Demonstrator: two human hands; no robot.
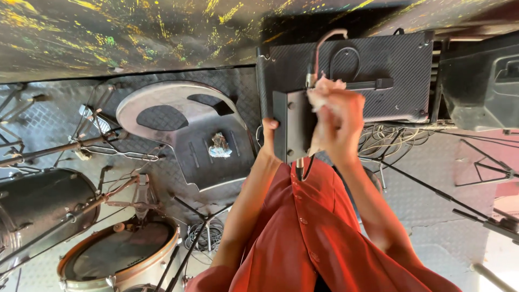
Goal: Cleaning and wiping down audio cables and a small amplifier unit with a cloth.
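Centre of frame: left hand (268,135) grip clamps the left edge of upright dark panel (294,130), long axis vertical; right hand (338,121) grip bunches pale cloth (324,89) against its right side

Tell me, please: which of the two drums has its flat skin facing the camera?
The lower drum, with an orange rim, shows its dark round skin. The other drum, at the left edge, lies sideways and shows its shiny dark shell.
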